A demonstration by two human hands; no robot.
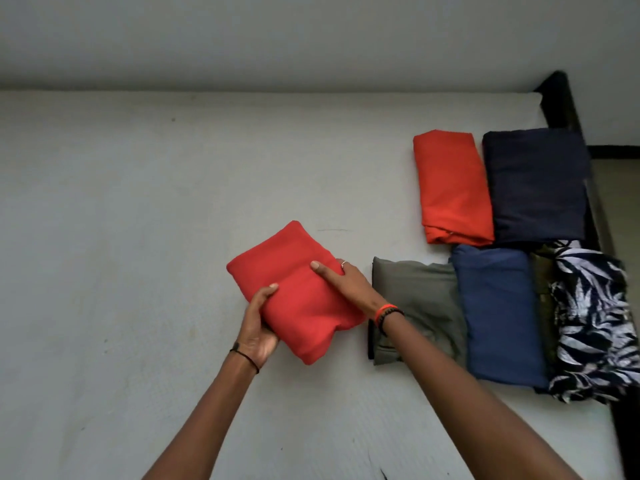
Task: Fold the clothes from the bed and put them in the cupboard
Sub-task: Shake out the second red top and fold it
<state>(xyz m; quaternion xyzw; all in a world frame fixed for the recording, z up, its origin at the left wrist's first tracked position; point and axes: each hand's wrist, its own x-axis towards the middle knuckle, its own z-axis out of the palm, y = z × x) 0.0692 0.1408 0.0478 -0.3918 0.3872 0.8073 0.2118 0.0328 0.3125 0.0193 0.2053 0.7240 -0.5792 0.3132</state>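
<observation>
Left hand (258, 329), right hand (348, 287) grip folded red garment (298, 303), thumbs on top

view: head-worn, wide-angle, sole view | position: over near edge of wide pale grey fabric mattress (145, 209) | facing: forward and down across mattress toward plain grey wall (277, 36) beyond its far edge | range: close, arm's reach from mattress | coverage: black bed-frame rail (561, 98) along mattress's right edge included
</observation>
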